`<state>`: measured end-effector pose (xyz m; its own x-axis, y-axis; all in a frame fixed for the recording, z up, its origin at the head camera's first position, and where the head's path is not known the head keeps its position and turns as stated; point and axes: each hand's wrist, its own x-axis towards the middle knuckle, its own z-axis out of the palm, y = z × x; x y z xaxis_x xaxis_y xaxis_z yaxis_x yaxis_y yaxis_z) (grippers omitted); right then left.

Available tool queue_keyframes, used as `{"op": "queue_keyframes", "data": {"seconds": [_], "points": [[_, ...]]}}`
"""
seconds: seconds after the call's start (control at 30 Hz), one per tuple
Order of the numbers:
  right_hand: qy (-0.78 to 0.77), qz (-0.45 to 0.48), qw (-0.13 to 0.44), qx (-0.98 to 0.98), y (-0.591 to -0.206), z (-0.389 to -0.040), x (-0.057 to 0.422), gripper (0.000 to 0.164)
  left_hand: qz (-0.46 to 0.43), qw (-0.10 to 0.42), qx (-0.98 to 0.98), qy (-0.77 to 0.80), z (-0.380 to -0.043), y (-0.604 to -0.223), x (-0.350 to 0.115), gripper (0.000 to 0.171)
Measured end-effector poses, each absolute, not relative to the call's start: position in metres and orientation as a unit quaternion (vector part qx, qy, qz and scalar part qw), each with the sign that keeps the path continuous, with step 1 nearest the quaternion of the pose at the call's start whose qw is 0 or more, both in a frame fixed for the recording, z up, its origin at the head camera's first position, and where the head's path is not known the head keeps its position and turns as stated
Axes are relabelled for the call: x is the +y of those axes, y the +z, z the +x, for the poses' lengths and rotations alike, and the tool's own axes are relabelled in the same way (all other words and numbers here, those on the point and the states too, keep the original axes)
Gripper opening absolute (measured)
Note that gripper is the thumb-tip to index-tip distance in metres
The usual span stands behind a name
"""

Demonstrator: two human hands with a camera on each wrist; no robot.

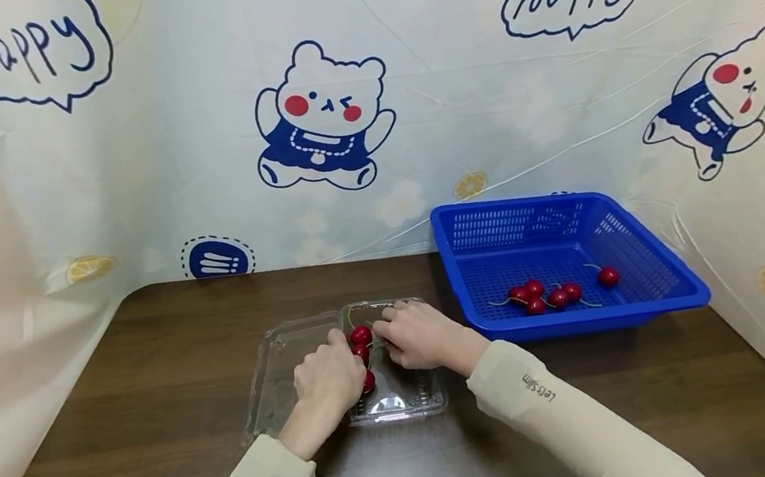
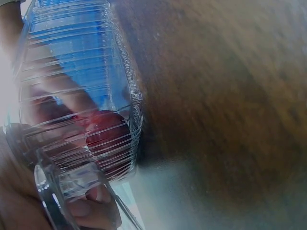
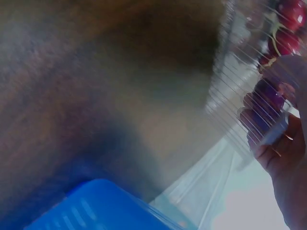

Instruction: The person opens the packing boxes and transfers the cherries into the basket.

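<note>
A clear plastic clamshell box (image 1: 404, 401) lies on the table, its lid (image 1: 276, 365) folded out to the left. Several red cherries (image 1: 360, 335) with green stems sit along the box's left side. At the hinge side, my left hand (image 1: 331, 372) holds the box's edge with curled fingers; its fingertips show behind clear plastic in the left wrist view. My right hand (image 1: 423, 335) reaches into the far right part of the box. Through the ribbed wall in the right wrist view, its thumb and fingers surround a dark cherry (image 3: 268, 94).
A blue plastic basket (image 1: 581, 317) stands to the right at the back, with several cherries (image 1: 535, 305) inside and one apart from the others (image 1: 608, 276). The brown wooden table (image 1: 125, 433) meets a printed curtain (image 1: 195, 134) behind and at both sides.
</note>
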<state>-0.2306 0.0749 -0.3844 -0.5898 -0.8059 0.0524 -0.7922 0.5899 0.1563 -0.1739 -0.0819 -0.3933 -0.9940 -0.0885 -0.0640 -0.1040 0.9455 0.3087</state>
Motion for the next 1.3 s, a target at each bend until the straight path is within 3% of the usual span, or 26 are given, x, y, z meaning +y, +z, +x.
{"op": "queue_keyframes", "data": {"seconds": [1.3], "points": [[0.042,0.413,0.13,-0.9,-0.318,-0.254,0.116,0.007,-0.049,0.019,0.986,0.16,-0.173,-0.395,-0.083,0.024]]}}
